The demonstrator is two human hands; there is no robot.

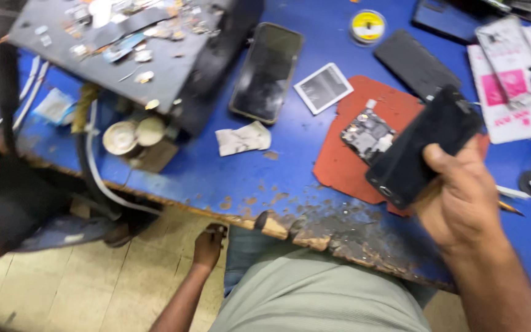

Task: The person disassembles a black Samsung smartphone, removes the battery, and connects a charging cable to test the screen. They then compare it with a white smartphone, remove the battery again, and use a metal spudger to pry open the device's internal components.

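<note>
My right hand (459,197) grips a black phone body (422,144) by its lower end and holds it tilted above a red mat (345,160) on the blue table. Just left of the phone, a bare circuit board (367,135) lies on the mat. My left hand (209,246) hangs below the table's worn front edge, beside my lap, with its fingers curled. Whether it holds anything is not visible.
A dark-screened phone (267,72), a small white card (322,87) and crumpled paper (244,138) lie mid-table. A black tray of small parts (124,49) stands at the left. Another black phone (416,61), a yellow spool (367,26) and a phone frame (514,58) lie at the back right.
</note>
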